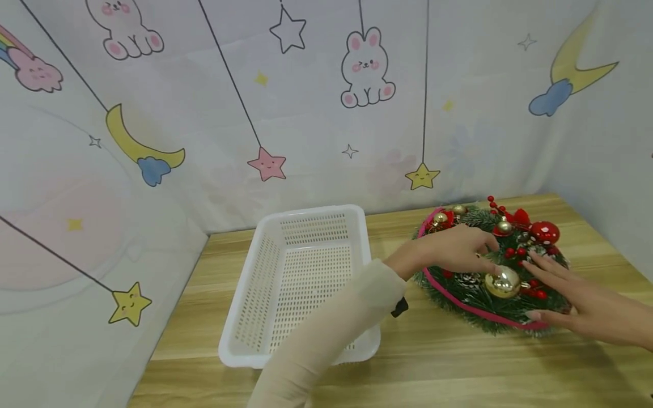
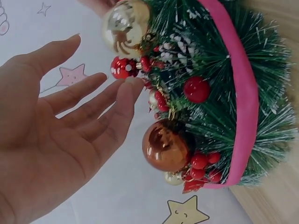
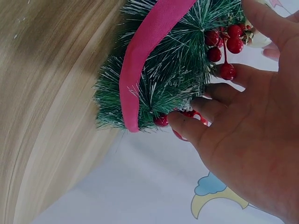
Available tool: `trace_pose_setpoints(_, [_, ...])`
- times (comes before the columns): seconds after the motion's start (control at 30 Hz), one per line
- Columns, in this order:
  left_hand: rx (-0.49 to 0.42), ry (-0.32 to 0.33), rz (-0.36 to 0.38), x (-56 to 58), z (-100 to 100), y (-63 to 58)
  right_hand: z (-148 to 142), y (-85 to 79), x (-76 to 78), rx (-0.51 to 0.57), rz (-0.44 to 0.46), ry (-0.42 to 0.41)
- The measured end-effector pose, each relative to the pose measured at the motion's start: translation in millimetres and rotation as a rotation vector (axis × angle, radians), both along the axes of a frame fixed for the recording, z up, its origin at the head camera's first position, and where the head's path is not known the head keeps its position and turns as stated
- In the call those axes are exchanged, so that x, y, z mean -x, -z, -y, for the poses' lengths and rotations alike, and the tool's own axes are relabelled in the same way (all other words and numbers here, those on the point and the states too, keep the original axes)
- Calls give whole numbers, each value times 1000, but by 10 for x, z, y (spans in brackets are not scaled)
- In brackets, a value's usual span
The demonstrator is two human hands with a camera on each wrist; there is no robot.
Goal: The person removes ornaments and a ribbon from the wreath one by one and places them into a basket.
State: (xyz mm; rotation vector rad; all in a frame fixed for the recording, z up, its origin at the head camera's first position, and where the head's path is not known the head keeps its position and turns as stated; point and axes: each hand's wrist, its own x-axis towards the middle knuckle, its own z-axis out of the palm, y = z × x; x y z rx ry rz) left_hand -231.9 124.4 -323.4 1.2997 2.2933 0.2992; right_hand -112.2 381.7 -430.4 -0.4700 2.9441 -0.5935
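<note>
A green Christmas wreath (image 1: 466, 289) with frosted tips and a pink ribbon (image 2: 245, 88) lies on the table. It carries a shiny gold ball (image 1: 502, 282), a red white-dotted ball (image 1: 545, 233), pinecones and red berries (image 3: 235, 45). Over its middle reaches my left hand (image 1: 461, 249), fingers loosely bent and apart, its palm bare in the left wrist view. A copper-coloured ball (image 2: 166, 144) sits below those fingers there. At the wreath's right side, my right hand (image 1: 586, 303) has its fingers spread against the greenery and berries, with nothing gripped.
Left of the wreath stands a white perforated plastic basket (image 1: 249, 283) on the wood-grain table (image 1: 433, 368). Behind the table hangs a pale cloth (image 1: 316, 124) printed with rabbits, stars and moons. A small black object (image 1: 400, 307) shows by the left wrist.
</note>
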Motion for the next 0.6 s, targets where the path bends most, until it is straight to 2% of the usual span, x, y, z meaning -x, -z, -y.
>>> trace_pose_setpoints(0.43, [84, 72, -143, -104, -214, 156, 33, -2, 10, -2, -14, -10])
trace_pose_setpoints(0.6, [95, 76, -135, -132, -291, 218, 24, -1, 10, -14, -15, -3])
